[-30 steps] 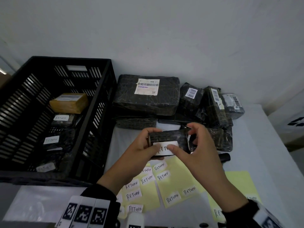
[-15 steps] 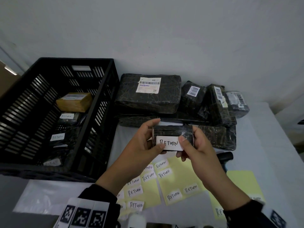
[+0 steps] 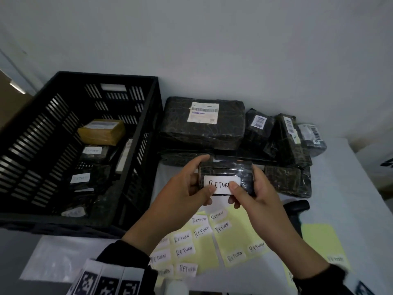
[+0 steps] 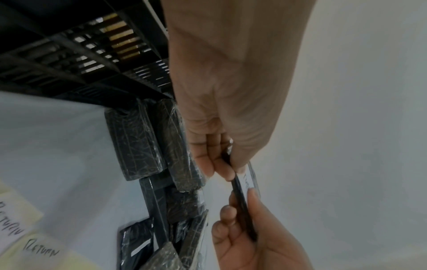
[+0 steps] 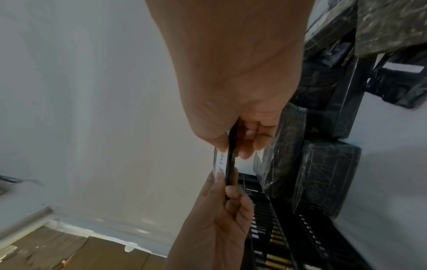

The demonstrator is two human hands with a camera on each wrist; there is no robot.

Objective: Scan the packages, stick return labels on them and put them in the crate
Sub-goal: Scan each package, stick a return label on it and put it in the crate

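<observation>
Both hands hold a small black wrapped package [image 3: 226,170] upright above the table, its face towards me. A white RETURN label [image 3: 220,184] is stuck on that face. My left hand [image 3: 192,187] pinches the package's left end, thumb on the label's left edge. My right hand [image 3: 244,188] pinches the right end, thumb pressing the label's right part. The wrist views show the thin package [image 4: 242,197] [image 5: 231,164] edge-on between thumbs and fingers. The black slatted crate [image 3: 136,167] stands at the left with several labelled packages and a yellow-brown box [image 3: 102,130] inside.
A pile of black wrapped packages [image 3: 204,124] with barcode labels lies at the back against the wall. Yellow backing sheets [image 3: 229,245] with several RETURN stickers lie on the white table under my hands. A black scanner [image 3: 297,206] lies to the right of my right hand.
The label went from being pressed on by the right fingers to lying flat on the package. Both thumbs now rest on its ends, and the package sits slightly higher and squarer to me.
</observation>
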